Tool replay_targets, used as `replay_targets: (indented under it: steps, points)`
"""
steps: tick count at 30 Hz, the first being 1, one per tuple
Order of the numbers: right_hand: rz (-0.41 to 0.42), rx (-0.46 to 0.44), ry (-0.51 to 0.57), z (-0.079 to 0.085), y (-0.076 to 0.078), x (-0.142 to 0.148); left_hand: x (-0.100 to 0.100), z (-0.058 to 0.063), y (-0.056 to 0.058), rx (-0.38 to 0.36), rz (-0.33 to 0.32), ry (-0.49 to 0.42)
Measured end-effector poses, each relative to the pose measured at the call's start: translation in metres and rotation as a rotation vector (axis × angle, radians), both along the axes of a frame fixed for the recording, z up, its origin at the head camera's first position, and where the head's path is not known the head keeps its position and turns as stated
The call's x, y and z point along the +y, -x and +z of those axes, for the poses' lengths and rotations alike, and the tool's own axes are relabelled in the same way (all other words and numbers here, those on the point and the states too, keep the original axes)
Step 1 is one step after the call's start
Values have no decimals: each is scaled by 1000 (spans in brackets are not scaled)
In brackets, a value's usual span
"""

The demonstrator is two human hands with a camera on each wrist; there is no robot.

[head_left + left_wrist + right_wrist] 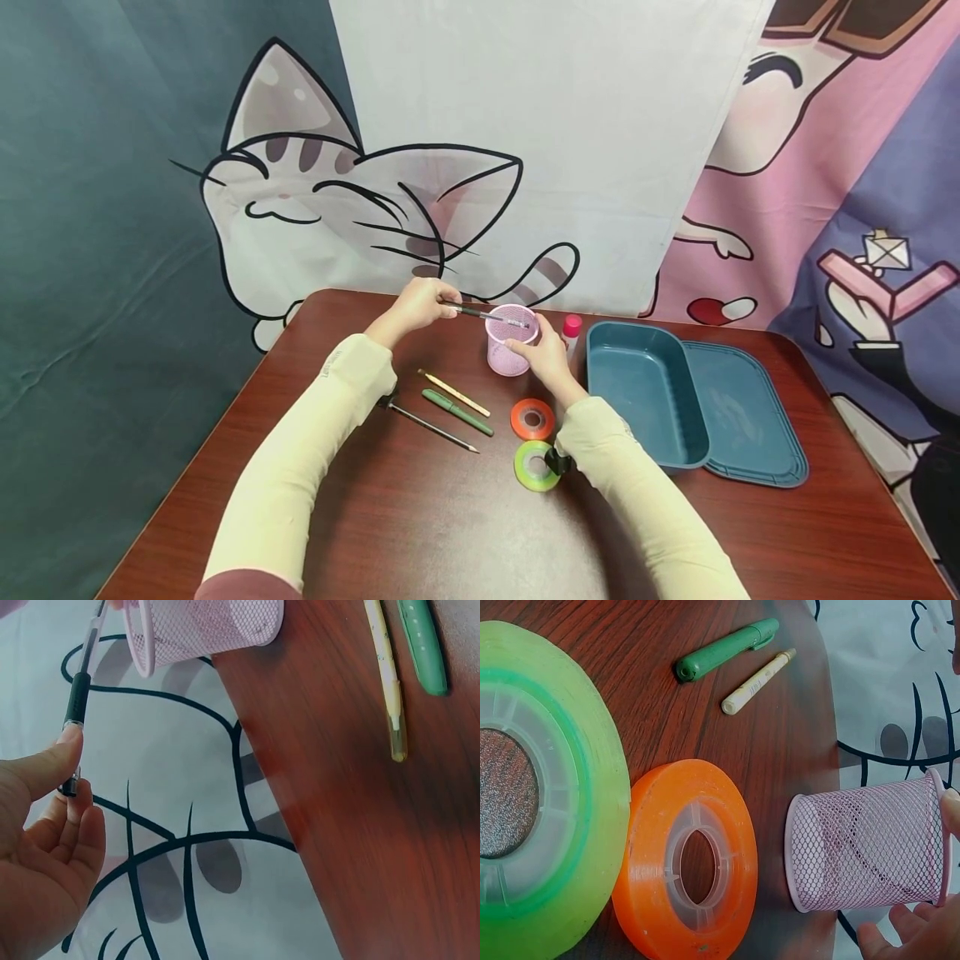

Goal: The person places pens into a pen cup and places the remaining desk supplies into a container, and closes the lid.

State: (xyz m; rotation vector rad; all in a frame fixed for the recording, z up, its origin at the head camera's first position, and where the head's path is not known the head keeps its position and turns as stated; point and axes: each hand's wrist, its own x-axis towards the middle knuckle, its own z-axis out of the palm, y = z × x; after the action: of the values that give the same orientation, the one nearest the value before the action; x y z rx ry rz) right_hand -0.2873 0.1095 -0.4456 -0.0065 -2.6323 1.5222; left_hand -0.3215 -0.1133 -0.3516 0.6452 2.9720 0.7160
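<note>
My left hand (420, 305) pinches a pen (474, 312) between thumb and fingers near one end; the left wrist view shows its clear barrel and black section (78, 699). The pen's other end reaches over the mouth of a pink mesh pen cup (506, 358). Around the cup's rim, on the right side, my right hand (551, 360) grips with thumb and fingers. In the right wrist view only fingertips of that hand (922, 934) show beside the mesh cup (866, 847). Whether the pen's far tip dips inside the cup, I cannot tell.
Left of centre lie a yellow pen (454, 393), a green pen (457, 412) and a pencil (435, 429). Orange tape (517, 408) and green tape (525, 477) lie below the cup. Rightward are a red-capped glue stick (572, 327), a blue box (645, 392) and its lid (750, 417).
</note>
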Motion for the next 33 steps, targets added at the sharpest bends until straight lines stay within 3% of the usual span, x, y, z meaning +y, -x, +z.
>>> replay_targets:
  steps: [16,27,33]
  points:
    - [9,13,-12,2,-1,0,16,-18,7,5,-23,-62]
    - [12,-3,1,2,-2,0,26,-28,11,22,-35,-42]
    - [12,-1,5,1,-2,0,32,-34,14,14,-14,-72]
